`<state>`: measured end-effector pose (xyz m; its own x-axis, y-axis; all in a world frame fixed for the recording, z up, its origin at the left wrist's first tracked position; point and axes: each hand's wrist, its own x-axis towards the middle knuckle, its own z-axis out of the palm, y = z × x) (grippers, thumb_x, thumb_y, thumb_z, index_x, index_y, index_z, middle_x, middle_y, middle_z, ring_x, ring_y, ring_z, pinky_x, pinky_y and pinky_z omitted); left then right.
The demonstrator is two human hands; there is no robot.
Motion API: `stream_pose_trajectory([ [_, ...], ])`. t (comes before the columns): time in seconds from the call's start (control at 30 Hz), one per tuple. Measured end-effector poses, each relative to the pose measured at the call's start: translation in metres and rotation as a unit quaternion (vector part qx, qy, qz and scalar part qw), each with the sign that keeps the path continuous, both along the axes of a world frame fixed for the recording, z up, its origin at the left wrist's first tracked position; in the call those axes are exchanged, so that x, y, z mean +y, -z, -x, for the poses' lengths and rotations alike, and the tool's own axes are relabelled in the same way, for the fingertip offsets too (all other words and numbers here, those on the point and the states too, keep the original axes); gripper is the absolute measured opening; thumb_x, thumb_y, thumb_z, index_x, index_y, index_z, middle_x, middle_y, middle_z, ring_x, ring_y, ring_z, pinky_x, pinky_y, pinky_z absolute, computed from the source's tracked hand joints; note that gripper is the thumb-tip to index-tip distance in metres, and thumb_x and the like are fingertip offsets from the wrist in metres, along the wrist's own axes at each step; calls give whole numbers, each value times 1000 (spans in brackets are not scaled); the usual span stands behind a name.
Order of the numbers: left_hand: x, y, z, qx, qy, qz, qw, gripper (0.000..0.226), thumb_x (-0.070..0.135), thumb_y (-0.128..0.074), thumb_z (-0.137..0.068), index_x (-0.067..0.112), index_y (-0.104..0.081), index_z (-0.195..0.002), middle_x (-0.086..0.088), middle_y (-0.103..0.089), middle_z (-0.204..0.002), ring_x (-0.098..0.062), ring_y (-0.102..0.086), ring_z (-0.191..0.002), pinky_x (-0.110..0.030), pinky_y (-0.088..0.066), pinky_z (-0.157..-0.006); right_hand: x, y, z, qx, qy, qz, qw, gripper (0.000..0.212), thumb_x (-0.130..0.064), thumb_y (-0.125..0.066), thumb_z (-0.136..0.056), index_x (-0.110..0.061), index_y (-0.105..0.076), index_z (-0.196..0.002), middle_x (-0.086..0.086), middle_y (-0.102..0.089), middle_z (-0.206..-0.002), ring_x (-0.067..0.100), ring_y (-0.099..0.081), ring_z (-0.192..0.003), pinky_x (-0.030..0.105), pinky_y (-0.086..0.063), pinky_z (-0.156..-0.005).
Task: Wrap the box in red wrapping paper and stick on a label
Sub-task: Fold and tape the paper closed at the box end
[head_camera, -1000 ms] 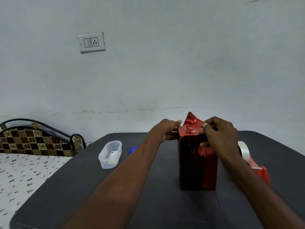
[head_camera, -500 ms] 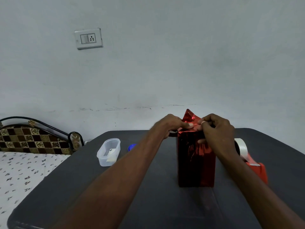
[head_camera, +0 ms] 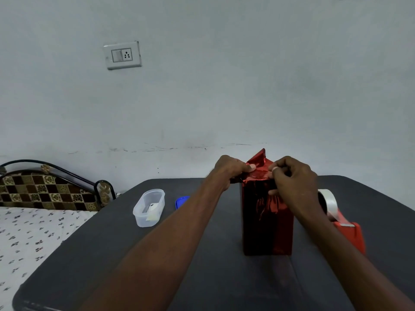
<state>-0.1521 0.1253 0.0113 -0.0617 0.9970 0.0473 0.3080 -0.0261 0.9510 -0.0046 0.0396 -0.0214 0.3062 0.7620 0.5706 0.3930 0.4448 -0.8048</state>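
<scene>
Nearest, two bare forearms reaching over a dark grey table (head_camera: 112,254). Mid-table, standing upright, the box (head_camera: 267,221), already covered in red wrapping paper (head_camera: 258,173), a loose flap poking up at the top. Left hand (head_camera: 229,170) at the top left edge, fingers curled, thumb pressing the paper. Right hand (head_camera: 292,178) at the top right, fingertips pinching the paper. Right of the box, a red tape dispenser (head_camera: 345,227); left, a clear plastic container (head_camera: 149,207) and a blue lid (head_camera: 181,202). Beyond, a patterned bed (head_camera: 33,225) and a wall socket (head_camera: 122,55).

Pale wall (head_camera: 224,86) with switch socket (head_camera: 122,55); patterned bed (head_camera: 33,232) left.
</scene>
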Motion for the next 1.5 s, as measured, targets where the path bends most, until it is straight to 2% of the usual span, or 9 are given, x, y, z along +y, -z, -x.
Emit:
stream_pose_trajectory([
  [0.17, -1, 1, 2, 2, -16, -33, 999, 28, 19, -89, -69, 0, -74, -85, -11, -76, -88, -20, -72, -74, -29, -61, -64, -2, 0, 1, -112, 29, -42, 992, 11, -20, -58, -90, -26, -66, -84, -7, -68, -76, 15, -69, -67, 42, -59, -66],
  [0.33, -13, -1, 10, 43, -9, -80, 996, 26, 21, -81, -75, -3, -71, -78, -12, -69, -72, -21, -69, -62, -35, -63, -66, -9, 4, 4, -316, 97, -49, 942, 19, -39, -57, -87, -27, -66, -100, -7, -52, -89, 18, -57, -71, 28, -41, -60],
  [0.6, -55, -26, 11, 94, 57, -77, 991, 21, 11, -61, -83, -6, -73, -86, -14, -73, -67, -22, -72, -58, -30, -61, -59, -15, 12, 1, -390, 149, -15, 909, 58, -72, -58, -77, -22, -58, -105, -3, -57, -100, 22, -58, -77, 29, -39, -62],
  [0.7, -66, -31, 10, 119, 87, -106, 983, 23, 12, -57, -85, -3, -74, -84, -14, -73, -69, -23, -73, -62, -29, -60, -61, -13, 15, 3, -367, 158, 0, 917, 60, -72, -62, -75, -21, -54, -106, 0, -58, -107, 25, -62, -84, 32, -45, -64],
  [0.83, -67, -36, 17, 147, 81, -201, 965, 27, 26, -63, -91, 6, -74, -76, -7, -73, -66, -18, -73, -64, -33, -62, -69, -12, 13, -3, -334, 135, -9, 933, 35, -49, -67, -81, -23, -58, -101, 0, -59, -113, 27, -62, -85, 30, -41, -63],
  [0.93, -60, -44, 32, 215, 84, -255, 939, 17, 34, -75, -85, 20, -72, -95, 4, -74, -84, -8, -70, -79, -32, -57, -81, -7, 14, -18, -305, 79, 5, 949, 29, -36, -71, -81, -25, -65, -107, -2, -60, -118, 23, -64, -96, 28, -42, -71],
  [1.1, -51, -43, 48, 291, 189, -213, 913, 58, 33, -86, -74, 31, -62, -127, 4, -65, -120, -7, -58, -117, -27, -50, -94, 0, 8, -46, -248, -60, 42, 966, 29, -25, -74, -84, -31, -68, -112, -5, -63, -110, 15, -58, -105, 29, -41, -82],
  [1.27, -50, -39, 23, 241, 185, -286, 909, 19, 17, -81, -79, 20, -78, -97, 6, -76, -91, -3, -69, -92, -19, -52, -81, 7, 2, -61, -230, -119, 71, 963, 35, -49, -66, -71, -44, -67, -106, -10, -68, -108, 12, -60, -108, 43, -48, -96],
  [1.5, -47, -51, 1, 225, 170, -323, 903, 8, 7, -79, -78, 12, -79, -83, 0, -76, -78, -11, -72, -78, -13, -51, -70, 11, 0, -66, -199, -200, 54, 958, 25, -28, -68, -75, -29, -72, -99, -6, -73, -98, 16, -67, -101, 52, -49, -98],
])
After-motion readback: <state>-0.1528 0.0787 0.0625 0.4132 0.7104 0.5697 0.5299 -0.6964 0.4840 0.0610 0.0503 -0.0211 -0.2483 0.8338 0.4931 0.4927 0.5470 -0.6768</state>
